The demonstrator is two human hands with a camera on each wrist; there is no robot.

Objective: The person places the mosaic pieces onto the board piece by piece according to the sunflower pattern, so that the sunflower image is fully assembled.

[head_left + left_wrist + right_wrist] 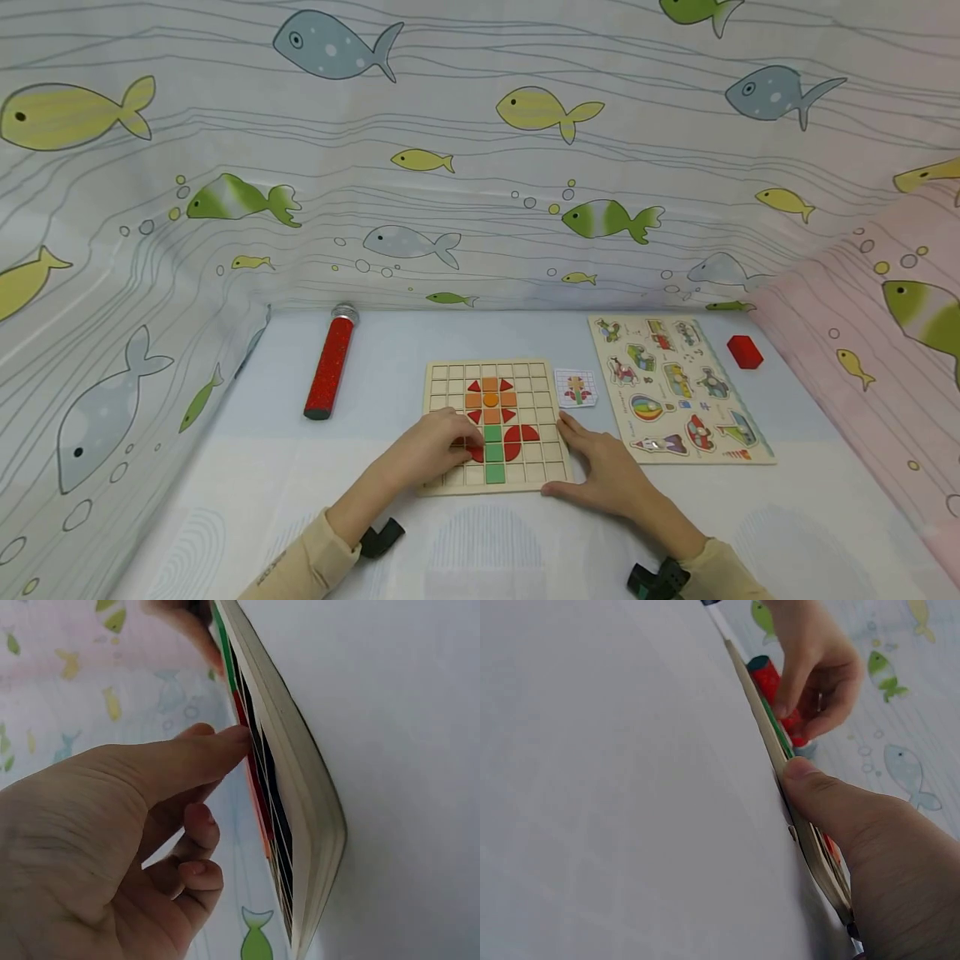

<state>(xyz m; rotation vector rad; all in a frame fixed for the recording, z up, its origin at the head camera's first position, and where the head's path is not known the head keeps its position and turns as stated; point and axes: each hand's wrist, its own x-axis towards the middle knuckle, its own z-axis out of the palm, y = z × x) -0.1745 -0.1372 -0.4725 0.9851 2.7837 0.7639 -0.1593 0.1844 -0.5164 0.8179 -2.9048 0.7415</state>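
A square wooden grid board [438, 379] lies on the table with flat coloured pieces forming a flower: orange squares [491, 384], red triangles [507, 415], green squares [492, 452] and rounded red pieces [512, 443]. My left hand [438, 442] reaches over its left side. Thumb and forefinger pinch a rounded red piece [476, 453], mostly covered by the fingers, left of the green column; the other fingers [199, 825] curl loosely off the board. My right hand [607, 471] rests at the near right corner, thumb along the near edge, straight fingers touching the right edge.
A small pattern card [576, 388] lies right of the board, beside a wooden picture puzzle [678, 392]. A red block [745, 352] sits at the far right. On the left lies a red glittery tube with a silver end [331, 367]. Fish-print cloth [480, 167] walls the table.
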